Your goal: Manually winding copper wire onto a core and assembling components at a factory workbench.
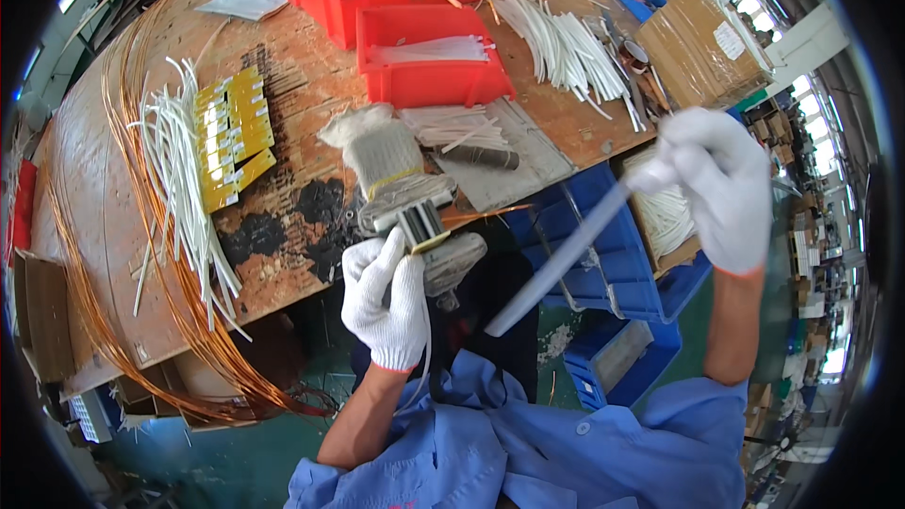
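My left hand [385, 297], in a white knitted glove, is closed at the bench's front edge. Its thumb and fingers pinch a small bobbin-like block [421, 224] with dark and pale ribs and a yellowish edge. A thin white lead [426, 358] hangs below that hand. Raised at the right, my gloved right hand [716, 184] grips one end of a long translucent white strip [566, 259]. The strip slants down to the left and is blurred, so its exact kind is unclear. Just beyond the block sits a cloth-wrapped fixture [382, 155] with a yellow band.
Red bins [434, 80] hold white strips and wires at the back. White sleeving [184, 188], yellow labelled pieces [226, 132] and copper wire [85, 283] lie left. More white tubes [566, 47] and a carton [702, 42] are back right. Blue crates [603, 269] stand below the bench edge.
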Demonstrator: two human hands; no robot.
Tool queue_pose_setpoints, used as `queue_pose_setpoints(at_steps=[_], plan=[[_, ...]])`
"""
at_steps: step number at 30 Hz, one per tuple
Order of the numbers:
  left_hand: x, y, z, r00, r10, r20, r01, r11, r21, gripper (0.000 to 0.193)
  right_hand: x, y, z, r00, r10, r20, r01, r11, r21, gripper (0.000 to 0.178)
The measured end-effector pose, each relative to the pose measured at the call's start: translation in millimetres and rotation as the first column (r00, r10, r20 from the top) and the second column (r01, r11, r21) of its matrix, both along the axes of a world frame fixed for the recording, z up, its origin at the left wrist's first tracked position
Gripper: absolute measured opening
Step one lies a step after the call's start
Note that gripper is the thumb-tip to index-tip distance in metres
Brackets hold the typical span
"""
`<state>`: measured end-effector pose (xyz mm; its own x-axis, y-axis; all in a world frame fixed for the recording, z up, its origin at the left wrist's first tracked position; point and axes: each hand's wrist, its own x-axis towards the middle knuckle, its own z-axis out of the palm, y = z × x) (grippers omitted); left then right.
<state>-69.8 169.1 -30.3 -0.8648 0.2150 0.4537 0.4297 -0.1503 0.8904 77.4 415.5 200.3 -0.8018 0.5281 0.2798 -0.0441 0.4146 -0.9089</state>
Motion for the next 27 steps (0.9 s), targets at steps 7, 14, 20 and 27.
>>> queue_pose_setpoints(at_steps=[7, 14, 20, 27], plan=[[1, 4, -6, 0.999, -0.043, -0.015, 0.043, 0.998, 0.046, 0.046, -12, -41, 13, 0.823, 0.482, 0.299, -0.562, 0.766, 0.312, 0.016], [2, 0, -11, 0.997, -0.075, 0.016, 0.074, 0.996, 0.056, 0.055, -86, -84, -56, 0.956, 0.257, 0.14, -0.286, 0.714, 0.639, 0.033], [2, 0, -7, 1.0, -0.019, -0.017, 0.018, 0.999, -0.028, 0.059, -88, -93, -61, 0.944, 0.161, 0.286, -0.321, 0.635, 0.702, 0.054], [13, 10, 1, 0.99, 0.054, 0.129, -0.056, 0.998, 0.013, 0.048, -78, -99, -84, 0.983, 0.114, 0.145, -0.182, 0.481, 0.858, 0.062]])
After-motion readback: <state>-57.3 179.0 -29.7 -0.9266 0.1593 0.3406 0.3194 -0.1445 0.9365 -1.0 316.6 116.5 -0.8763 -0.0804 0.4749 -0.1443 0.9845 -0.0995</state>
